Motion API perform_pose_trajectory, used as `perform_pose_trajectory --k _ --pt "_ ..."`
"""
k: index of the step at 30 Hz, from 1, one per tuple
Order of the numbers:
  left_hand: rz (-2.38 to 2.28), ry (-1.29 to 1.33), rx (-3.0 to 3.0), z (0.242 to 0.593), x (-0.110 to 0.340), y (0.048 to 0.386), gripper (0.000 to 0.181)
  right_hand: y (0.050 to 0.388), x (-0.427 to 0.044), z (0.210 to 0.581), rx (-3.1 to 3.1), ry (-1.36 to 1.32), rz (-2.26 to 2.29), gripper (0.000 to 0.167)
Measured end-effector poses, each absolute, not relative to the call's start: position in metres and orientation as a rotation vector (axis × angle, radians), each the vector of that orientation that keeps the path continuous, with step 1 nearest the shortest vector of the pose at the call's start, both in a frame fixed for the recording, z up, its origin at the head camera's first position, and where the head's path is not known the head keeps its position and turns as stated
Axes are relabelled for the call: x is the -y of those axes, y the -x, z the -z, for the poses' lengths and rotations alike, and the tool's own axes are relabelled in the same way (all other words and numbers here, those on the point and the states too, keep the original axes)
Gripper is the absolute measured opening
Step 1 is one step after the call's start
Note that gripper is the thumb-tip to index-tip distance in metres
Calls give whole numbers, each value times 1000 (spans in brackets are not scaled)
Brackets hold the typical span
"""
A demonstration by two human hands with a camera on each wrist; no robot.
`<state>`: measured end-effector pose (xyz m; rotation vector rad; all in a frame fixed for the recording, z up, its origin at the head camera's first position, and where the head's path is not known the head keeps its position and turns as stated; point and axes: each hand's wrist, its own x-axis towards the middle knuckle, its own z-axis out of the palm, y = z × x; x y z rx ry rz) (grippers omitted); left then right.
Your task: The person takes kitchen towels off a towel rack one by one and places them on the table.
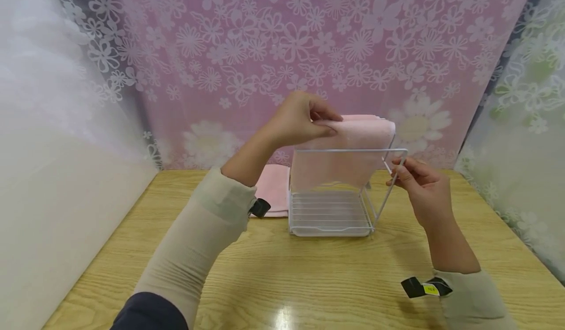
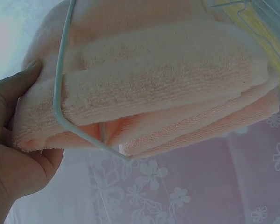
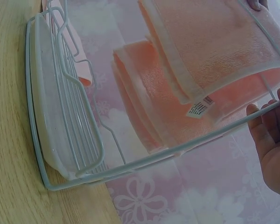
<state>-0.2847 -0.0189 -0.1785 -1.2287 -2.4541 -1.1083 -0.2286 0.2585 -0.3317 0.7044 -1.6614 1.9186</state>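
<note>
A folded pink towel hangs over the upper part of a white wire rack, its layers drooping on both sides in the right wrist view. The left hand pinches the towel's top left edge between thumb and fingers; in the left wrist view the thumb lies on the near face of the towel and the fingers are behind it. At the rack's right side, the right hand grips the upright wire with thumb and fingertips. A small white label sticks out at the towel's corner.
Another folded pink cloth lies on the wooden table just left of the rack. A pale tray sits under the rack's lower wires. Flowered curtains stand behind and at the sides.
</note>
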Motion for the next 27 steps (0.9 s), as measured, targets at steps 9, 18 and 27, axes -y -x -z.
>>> perform_pose_trajectory --k 9,18,27 --pt "1203 1183 2478 174 31 275 20 231 -259 334 1685 -688 -1911 23" --pt "1231 1226 2391 172 42 266 20 229 -260 334 1698 -683 -1896 25" --pt "1329 1223 2321 174 55 262 16 228 -260 332 1689 -698 -1891 24"
